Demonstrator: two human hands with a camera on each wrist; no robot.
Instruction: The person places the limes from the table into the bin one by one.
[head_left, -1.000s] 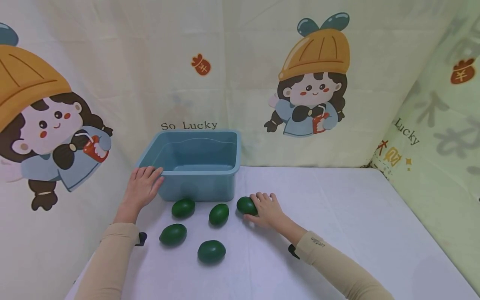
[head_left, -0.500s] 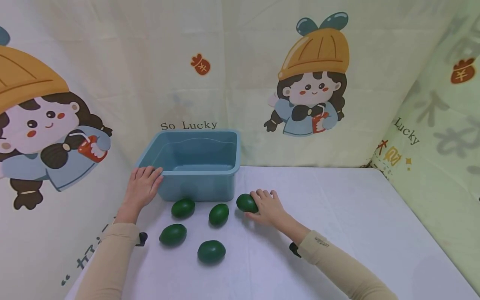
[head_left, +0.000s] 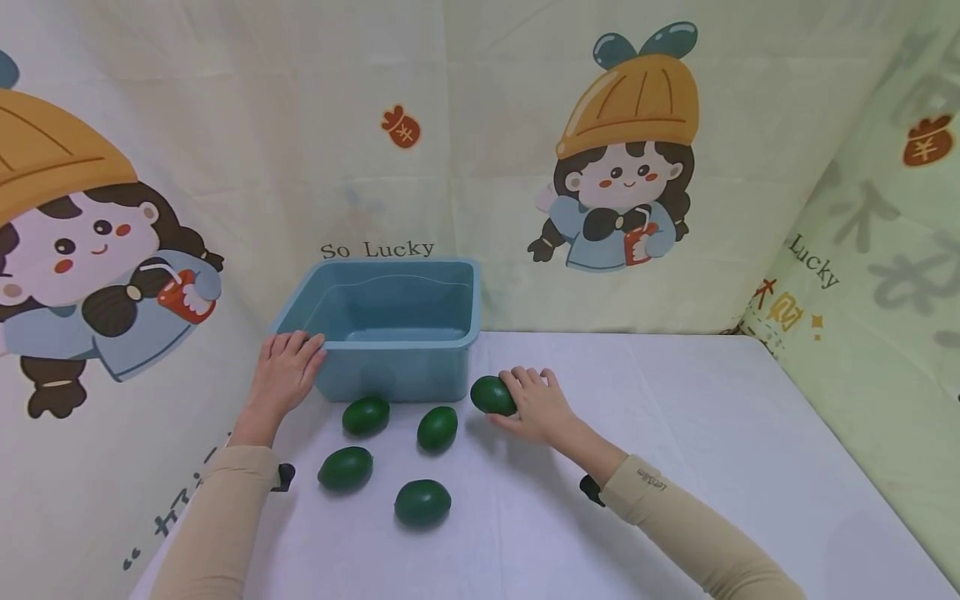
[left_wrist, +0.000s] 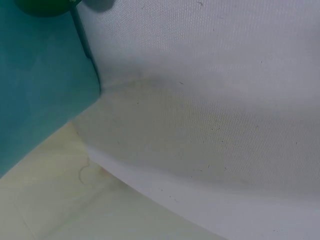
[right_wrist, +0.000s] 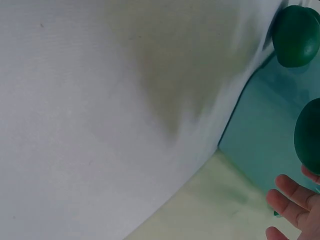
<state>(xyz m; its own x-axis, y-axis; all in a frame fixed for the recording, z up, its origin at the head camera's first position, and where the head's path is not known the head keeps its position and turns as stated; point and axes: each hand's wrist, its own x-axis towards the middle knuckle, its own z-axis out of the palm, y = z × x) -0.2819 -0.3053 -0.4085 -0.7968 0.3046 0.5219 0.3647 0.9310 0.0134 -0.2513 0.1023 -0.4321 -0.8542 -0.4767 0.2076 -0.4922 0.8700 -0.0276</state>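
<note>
My right hand [head_left: 536, 406] holds a smooth dark green oval fruit [head_left: 491, 395] above the table, to the right of the blue bin [head_left: 393, 373]. In the right wrist view the held fruit [right_wrist: 308, 136] shows at the right edge, beside spread fingers [right_wrist: 290, 195]. My left hand [head_left: 285, 373] grips the bin's front left corner, fingertips at the rim and thumb along the front wall. Several similar fruits lie before the bin: one against its front [head_left: 366, 416], one right of that [head_left: 437, 429], one at left [head_left: 346, 468] and one nearest [head_left: 423, 503].
A white cloth-covered table [head_left: 645, 433] stretches out under everything. Behind it hangs a cream curtain [head_left: 510, 108] with printed cartoon figures, close behind the bin. A second printed sheet [head_left: 885, 350] borders the table's right side.
My right hand has lifted the green fruit off the table and moved it slightly toward the back. My left hand and the bin stay in place.
</note>
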